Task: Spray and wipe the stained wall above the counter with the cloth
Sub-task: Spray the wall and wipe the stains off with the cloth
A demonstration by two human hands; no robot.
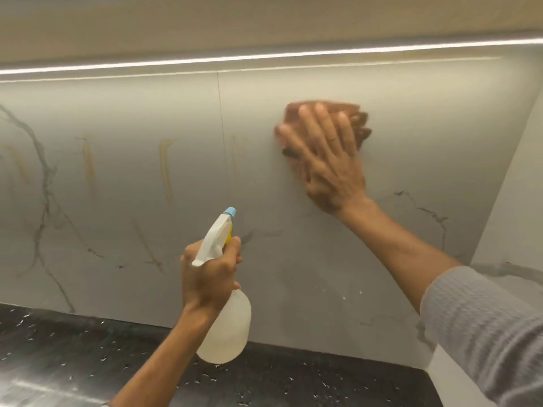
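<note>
— what's up top?
— a lit strip light (264, 55) runs under a pale cabinet underside (205, 22).
— and to the right?
— a pale side panel (511, 183) meets the back surface at the corner.
— anything else?
— a thin vertical seam (221, 118) between two panels.

Right hand (326, 160) pressed flat, fingers spread (blurred); left hand (207, 277) in a closed grip, raised.

One spray bottle (224, 318), one cloth (357, 124), two hands, several yellowish streaks (167, 168)
</note>
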